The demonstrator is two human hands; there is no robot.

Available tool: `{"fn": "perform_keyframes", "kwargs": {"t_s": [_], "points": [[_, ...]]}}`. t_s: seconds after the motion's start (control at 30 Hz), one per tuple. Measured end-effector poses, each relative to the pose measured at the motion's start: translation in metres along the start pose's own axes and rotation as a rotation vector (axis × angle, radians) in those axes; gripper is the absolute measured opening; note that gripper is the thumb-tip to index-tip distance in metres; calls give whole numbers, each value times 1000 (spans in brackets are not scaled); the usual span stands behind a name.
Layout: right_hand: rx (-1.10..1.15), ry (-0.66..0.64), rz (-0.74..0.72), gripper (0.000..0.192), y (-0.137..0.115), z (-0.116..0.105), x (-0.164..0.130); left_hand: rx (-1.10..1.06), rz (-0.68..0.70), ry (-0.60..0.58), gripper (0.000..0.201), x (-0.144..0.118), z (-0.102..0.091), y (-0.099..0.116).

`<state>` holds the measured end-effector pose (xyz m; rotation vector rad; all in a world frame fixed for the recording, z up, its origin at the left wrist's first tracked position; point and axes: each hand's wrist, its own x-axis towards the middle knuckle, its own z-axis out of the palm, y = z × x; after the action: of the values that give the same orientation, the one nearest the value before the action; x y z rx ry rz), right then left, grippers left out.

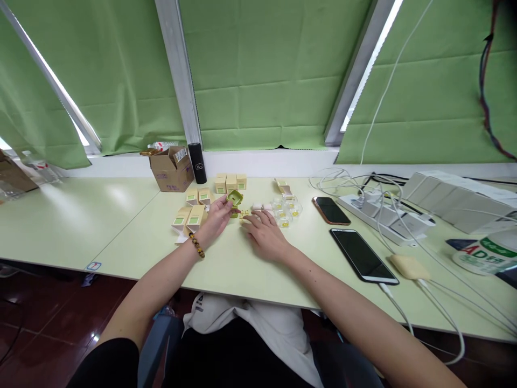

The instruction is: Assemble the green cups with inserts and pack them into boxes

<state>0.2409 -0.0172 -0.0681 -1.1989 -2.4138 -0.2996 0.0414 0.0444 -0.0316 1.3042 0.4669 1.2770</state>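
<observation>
My left hand point(216, 220), with a beaded bracelet at the wrist, is closed around a small green square container point(235, 198) and holds it above the table. Another green part shows just under it, partly hidden. My right hand point(264, 234) is palm down with fingers stretched out, its fingertips at a group of small yellow pieces point(244, 214). Whether it touches one I cannot tell. Just beyond those fingers lie pinkish-white cylinders point(262, 206). To their right is a cluster of clear round cups with yellow centres point(284, 222).
Small cream boxes with green windows point(195, 217) stand left of my left hand, others point(230, 183) behind. A cardboard box point(171, 170) and black cylinder point(197, 163) stand at the back. Two phones point(331, 210), a power strip point(383, 218) and cables occupy the right.
</observation>
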Motion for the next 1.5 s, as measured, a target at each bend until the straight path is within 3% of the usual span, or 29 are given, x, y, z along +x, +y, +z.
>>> {"fn": "perform_keyframes", "kwargs": {"t_s": [0.17,0.43,0.63,0.77,0.83,0.93,1.07,1.23,1.5], "points": [[-53,-57,-25,33,-5,6,1,-36,-15,-27,46,-3,3,-1],[-58,-28,-48,28,-8,3,3,-82,-30,-53,50,-7,6,-2],[9,147,-173,17,-7,5,6,-77,2,-60,52,-6,3,-6],[277,299,-178,19,-10,2,3,-57,-9,-56,57,-6,2,-7],[541,316,-115,15,-12,-3,1,-45,-21,-65,59,-6,2,-7],[1014,343,103,7,-10,-11,1,-28,-46,-89,58,-7,2,-8],[1457,396,334,26,-3,-19,4,27,-80,-138,57,-10,3,-10],[1655,448,491,34,4,-24,7,88,-89,-199,58,-13,5,-14],[1717,509,613,40,13,-25,8,101,-117,-193,62,-11,2,-22]]}}
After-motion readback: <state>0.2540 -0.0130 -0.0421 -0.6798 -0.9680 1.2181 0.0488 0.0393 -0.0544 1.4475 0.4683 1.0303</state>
